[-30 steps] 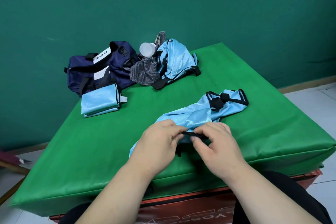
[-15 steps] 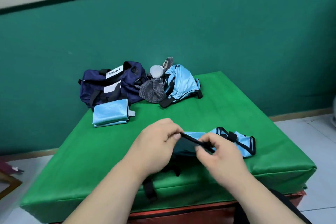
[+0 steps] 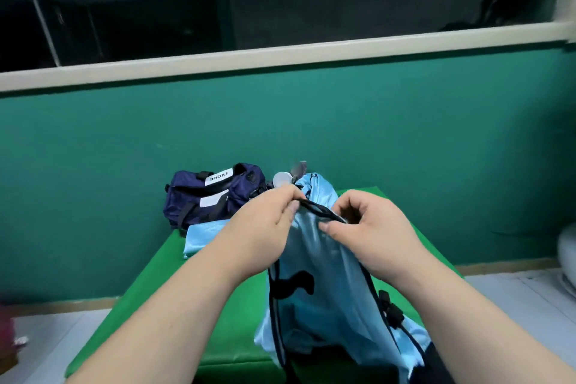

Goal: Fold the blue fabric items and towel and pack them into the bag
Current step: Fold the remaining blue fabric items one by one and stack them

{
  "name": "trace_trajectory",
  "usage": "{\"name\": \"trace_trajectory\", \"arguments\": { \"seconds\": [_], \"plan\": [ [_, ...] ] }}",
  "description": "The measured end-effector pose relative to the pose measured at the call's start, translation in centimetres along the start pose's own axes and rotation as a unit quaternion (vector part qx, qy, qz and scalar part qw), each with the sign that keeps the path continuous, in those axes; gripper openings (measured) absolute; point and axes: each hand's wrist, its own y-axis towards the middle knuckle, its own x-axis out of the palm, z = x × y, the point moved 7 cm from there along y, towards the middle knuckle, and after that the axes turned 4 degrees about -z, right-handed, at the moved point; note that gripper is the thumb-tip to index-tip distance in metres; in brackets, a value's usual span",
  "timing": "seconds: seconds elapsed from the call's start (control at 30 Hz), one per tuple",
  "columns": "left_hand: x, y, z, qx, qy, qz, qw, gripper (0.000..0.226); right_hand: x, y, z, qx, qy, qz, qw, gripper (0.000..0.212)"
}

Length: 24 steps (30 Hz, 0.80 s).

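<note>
While both hands are lifted above the counter (image 3: 241, 321), they hold a light-blue fabric (image 3: 324, 284) up by its black trim (image 3: 314, 210). The left hand (image 3: 265, 227) has its fingers curled and pinches the trim at the top edge. The right hand (image 3: 374, 237) is curled as well, thumb and fingertips closed on the same trim a little lower and to the right. From that grip the fabric hangs down in a long drape, and its lower end bunches at the counter's near edge. A black buckle (image 3: 391, 312) shows on its right side.

At the far left corner sits the navy bag (image 3: 215, 196), a white label on top, close against the green wall (image 3: 311, 121). Just in front of the bag lies a folded blue piece (image 3: 202, 235), partly hidden by the left forearm. Another blue item (image 3: 321, 193) stands at the far edge beside the bag, showing just behind the raised hands. Something pale and something grey next to it are too blurred to identify.
</note>
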Motion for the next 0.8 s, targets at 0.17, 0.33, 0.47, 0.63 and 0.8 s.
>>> {"name": "trace_trajectory", "arguments": {
  "seconds": [0.17, 0.33, 0.47, 0.63, 0.8],
  "plan": [
    [-4.2, -1.8, 2.9, 0.028, 0.043, 0.026, 0.998, 0.010, -1.1, -0.9, -4.3, -0.023, 0.013, -0.005, 1.000, 0.020],
    [-6.7, -3.2, 4.6, 0.026, 0.014, 0.035, 0.999, 0.017, -1.2, -1.7, -7.4, -0.053, 0.024, -0.023, 0.998, 0.017],
    [-7.3, -4.1, 5.7, 0.043, 0.008, 0.031, 0.999, 0.029, -1.0, -2.2, -8.8, -0.066, 0.025, -0.038, 0.997, 0.014],
    [-7.4, -4.7, 5.9, 0.028, -0.003, 0.030, 0.999, 0.015, -0.9, -2.4, -9.0, -0.062, 0.017, -0.044, 0.997, 0.011],
    [-7.3, -4.8, 5.6, 0.006, -0.018, 0.013, 1.000, 0.016, -0.7, -3.0, -7.9, -0.043, 0.046, -0.084, 0.994, 0.013]
  ]
}}
